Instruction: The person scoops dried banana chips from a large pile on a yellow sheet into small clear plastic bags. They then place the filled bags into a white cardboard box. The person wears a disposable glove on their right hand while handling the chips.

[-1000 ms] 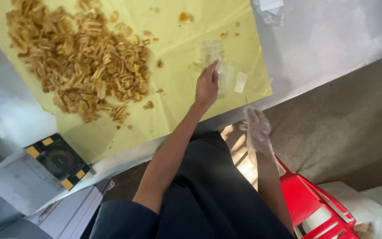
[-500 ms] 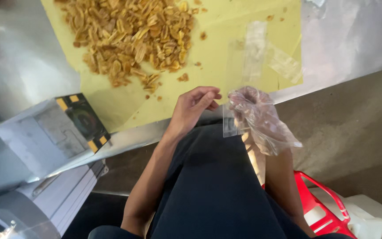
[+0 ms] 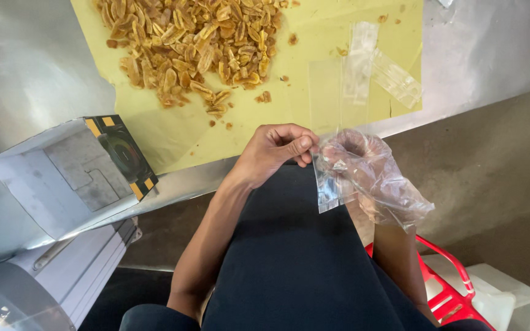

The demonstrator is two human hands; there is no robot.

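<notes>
My left hand (image 3: 274,150) is bare and pinches the top edge of a small clear plastic bag (image 3: 327,191) between thumb and fingers. My right hand (image 3: 363,162), inside a loose clear plastic glove, grips the same bag from the other side. Both hands meet over my dark-clothed lap, just below the table's front edge. A pile of fried golden chips (image 3: 194,46) lies on a yellow sheet (image 3: 173,138) on the table. Several more flat clear bags (image 3: 363,67) lie on the sheet's right part.
An open cardboard box (image 3: 72,175) with a black and yellow panel lies on the shiny metal table (image 3: 26,79) at the left. A red plastic stool (image 3: 455,294) and a white container (image 3: 513,303) stand on the floor at the lower right.
My left hand drew back from the clear bags on the yellow sheet to my lap. Both hands now hold one clear bag between them.
</notes>
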